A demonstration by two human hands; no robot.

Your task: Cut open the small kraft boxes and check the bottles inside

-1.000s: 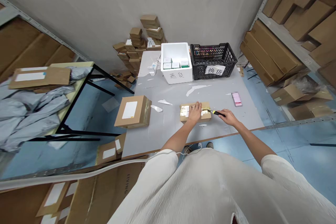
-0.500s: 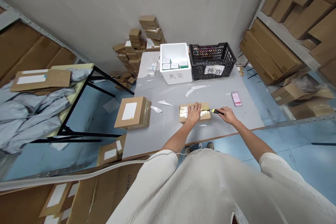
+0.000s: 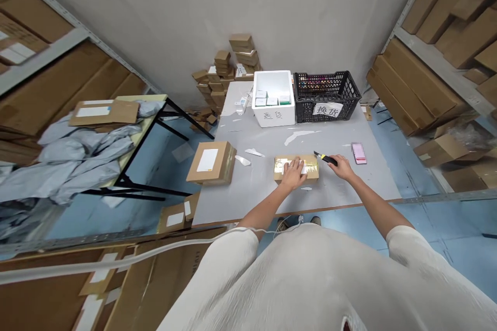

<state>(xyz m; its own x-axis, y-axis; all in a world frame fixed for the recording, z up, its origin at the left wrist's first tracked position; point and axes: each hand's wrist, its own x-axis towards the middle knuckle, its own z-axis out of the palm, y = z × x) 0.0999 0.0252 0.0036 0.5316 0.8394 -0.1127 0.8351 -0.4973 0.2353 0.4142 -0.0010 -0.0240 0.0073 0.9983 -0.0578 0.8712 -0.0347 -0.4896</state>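
Fingers (image 3: 297, 164) on taped box (image 3: 312, 170), crate (image 3: 305, 113) labelled 换货

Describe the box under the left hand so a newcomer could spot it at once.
Find the grey table with the white bin and black crate at its far side. On its near half, right of a large carton, a brown box lies under the left hand. Shiny tape on top and its smaller size set it apart from that carton.

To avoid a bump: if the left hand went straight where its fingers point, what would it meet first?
Past the taped box beneath, the left hand would probably meet the black crate; depth is unclear.
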